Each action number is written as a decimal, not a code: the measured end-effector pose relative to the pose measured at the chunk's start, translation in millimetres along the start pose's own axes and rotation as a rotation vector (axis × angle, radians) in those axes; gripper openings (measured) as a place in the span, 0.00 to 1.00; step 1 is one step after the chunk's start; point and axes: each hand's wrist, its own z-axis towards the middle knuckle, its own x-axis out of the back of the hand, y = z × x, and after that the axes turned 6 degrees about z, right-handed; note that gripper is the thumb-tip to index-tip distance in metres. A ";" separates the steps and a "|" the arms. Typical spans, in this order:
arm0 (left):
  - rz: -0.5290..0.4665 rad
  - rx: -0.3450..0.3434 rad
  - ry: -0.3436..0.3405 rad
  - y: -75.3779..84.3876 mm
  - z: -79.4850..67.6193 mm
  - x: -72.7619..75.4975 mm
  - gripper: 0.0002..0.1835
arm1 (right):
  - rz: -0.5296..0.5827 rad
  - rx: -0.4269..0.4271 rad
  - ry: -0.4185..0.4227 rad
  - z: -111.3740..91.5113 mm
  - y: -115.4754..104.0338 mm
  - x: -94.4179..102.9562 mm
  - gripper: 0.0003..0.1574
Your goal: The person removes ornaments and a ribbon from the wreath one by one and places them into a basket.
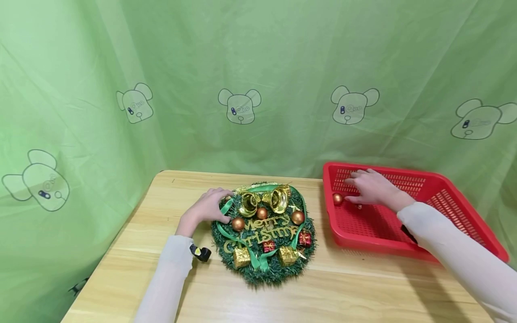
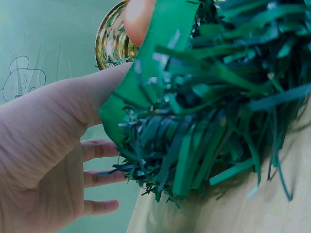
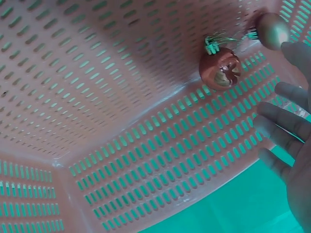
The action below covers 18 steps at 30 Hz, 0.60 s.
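Note:
A round green tinsel wreath lies on the table, with gold bells, copper-coloured balls, small gift boxes and "Merry Christmas" lettering. At its upper left edge rests my left hand, thumb near the green ribbon and fingers extended at the far side. My right hand reaches into the red basket with its fingers spread. Just beyond those fingertips is a copper-coloured ball; the right wrist view shows a second ball with a reflective patch beside it.
The wooden table has its left edge and back edge in view. A green curtain printed with bear heads hangs behind and to the left. A black band with a small device is on the left wrist.

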 end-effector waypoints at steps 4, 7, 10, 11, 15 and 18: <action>-0.001 -0.002 -0.001 0.1 -0.2 -0.1 0.47 | 0.018 0.009 0.009 0.2 -4.1 4.6 0.34; -0.001 -0.006 -0.002 0.1 -0.1 0.3 0.47 | 0.029 0.009 0.020 0.2 -8.1 8.4 0.33; 0.002 -0.006 0.001 -0.1 -0.2 1.0 0.47 | 0.041 0.009 0.032 0.8 -13.1 13.7 0.32; 0.001 -0.009 0.003 -0.1 -0.3 1.1 0.47 | 0.043 0.008 0.035 0.9 -14.7 15.5 0.32; 0.002 -0.003 -0.001 -0.3 -0.4 0.8 0.47 | 0.076 -0.003 0.038 -0.3 -21.8 25.3 0.31; 0.001 -0.007 -0.003 0.0 -0.3 -0.1 0.47 | 0.104 -0.024 0.047 -2.4 -26.9 34.5 0.30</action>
